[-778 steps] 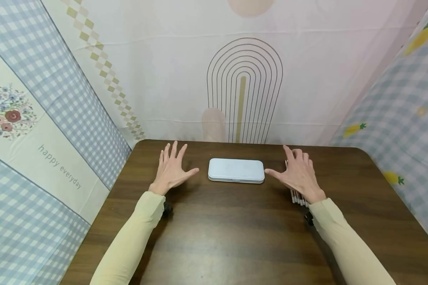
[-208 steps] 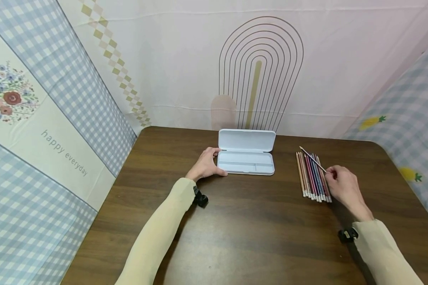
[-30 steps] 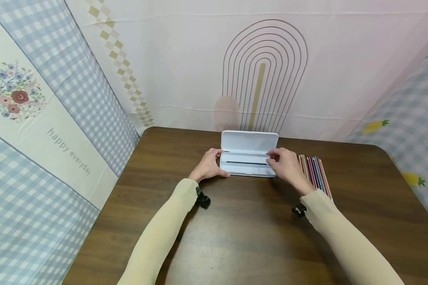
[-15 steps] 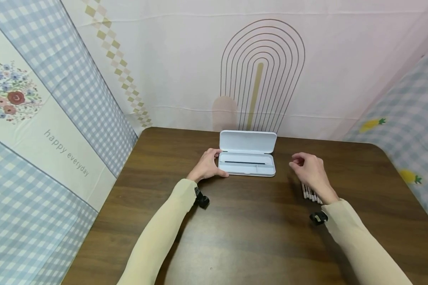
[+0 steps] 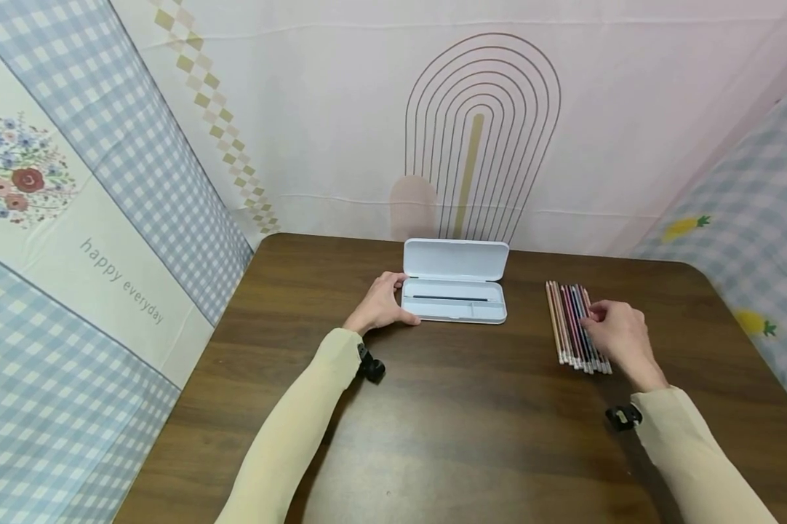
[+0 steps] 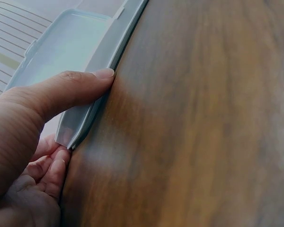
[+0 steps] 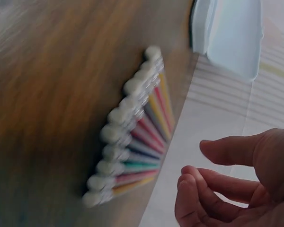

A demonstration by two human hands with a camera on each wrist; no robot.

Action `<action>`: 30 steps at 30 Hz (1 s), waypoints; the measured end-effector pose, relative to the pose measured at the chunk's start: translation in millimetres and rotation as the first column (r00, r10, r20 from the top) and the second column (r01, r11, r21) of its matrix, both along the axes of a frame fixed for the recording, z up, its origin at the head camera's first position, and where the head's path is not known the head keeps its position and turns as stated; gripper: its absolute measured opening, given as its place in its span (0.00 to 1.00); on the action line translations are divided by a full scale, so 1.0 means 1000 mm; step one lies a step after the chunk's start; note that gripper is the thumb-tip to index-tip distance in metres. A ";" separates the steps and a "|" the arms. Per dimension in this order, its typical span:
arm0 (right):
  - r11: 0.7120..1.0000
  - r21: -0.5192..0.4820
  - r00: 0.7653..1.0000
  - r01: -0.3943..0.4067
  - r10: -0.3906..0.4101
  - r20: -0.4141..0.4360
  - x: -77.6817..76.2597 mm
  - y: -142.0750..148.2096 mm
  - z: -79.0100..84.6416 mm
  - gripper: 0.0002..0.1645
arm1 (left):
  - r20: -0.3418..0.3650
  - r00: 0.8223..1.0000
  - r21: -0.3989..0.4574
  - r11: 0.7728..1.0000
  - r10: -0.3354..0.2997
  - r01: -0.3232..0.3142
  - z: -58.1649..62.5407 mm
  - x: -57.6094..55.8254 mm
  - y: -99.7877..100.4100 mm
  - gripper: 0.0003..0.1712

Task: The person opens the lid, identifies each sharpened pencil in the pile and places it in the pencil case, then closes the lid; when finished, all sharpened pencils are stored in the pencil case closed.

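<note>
A pale blue pencil case (image 5: 454,311) lies on the table with its lid (image 5: 455,260) raised. One dark pencil (image 5: 451,298) rests in its long rear compartment. My left hand (image 5: 378,304) holds the case's left end, thumb (image 6: 75,90) on the front edge and fingers round the side. At the right, a row of pencils (image 5: 570,327) in several colours lies side by side, their white erasers (image 7: 112,133) toward me. My right hand (image 5: 619,336) is over the row's right side. In the right wrist view its thumb and loosely bent fingers are apart, with nothing between them.
The brown wooden table (image 5: 472,422) ends at a white patterned cloth (image 5: 328,131) behind the case. Checked cloths hang at the left and right sides. A black wrist camera (image 5: 370,364) sits on the left wrist, another (image 5: 624,417) on the right.
My right hand has moved right, from the pencil case to the pencil row. The dark pencil stayed in the case. My left hand has kept its hold on the case.
</note>
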State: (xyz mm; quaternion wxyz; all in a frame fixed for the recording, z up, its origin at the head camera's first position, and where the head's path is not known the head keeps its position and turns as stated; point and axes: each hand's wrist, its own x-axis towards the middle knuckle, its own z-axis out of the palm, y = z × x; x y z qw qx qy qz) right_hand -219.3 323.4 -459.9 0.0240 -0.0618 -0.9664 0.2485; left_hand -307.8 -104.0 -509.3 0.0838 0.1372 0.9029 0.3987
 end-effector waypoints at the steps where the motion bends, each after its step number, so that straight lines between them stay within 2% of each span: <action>1: 1.000 0.005 1.000 0.005 -0.005 0.013 0.001 0.004 0.000 0.24 | 0.002 1.000 0.000 1.000 0.001 -0.001 0.000 0.000 0.000 0.58; 8: 0.999 0.026 0.997 0.037 -0.039 0.067 0.010 0.025 -0.006 0.21 | 0.014 1.000 0.001 1.000 -0.001 0.001 0.001 0.000 0.000 0.57; 16: 0.998 0.023 0.992 0.056 -0.058 0.115 0.016 0.035 -0.015 0.21 | 0.013 1.000 -0.015 1.000 -0.002 0.003 0.000 0.000 0.000 0.58; 30: 0.999 0.031 0.993 0.039 -0.042 0.113 0.018 0.041 -0.021 0.18 | 0.011 1.000 -0.012 1.000 -0.010 0.010 0.000 -0.001 -0.001 0.57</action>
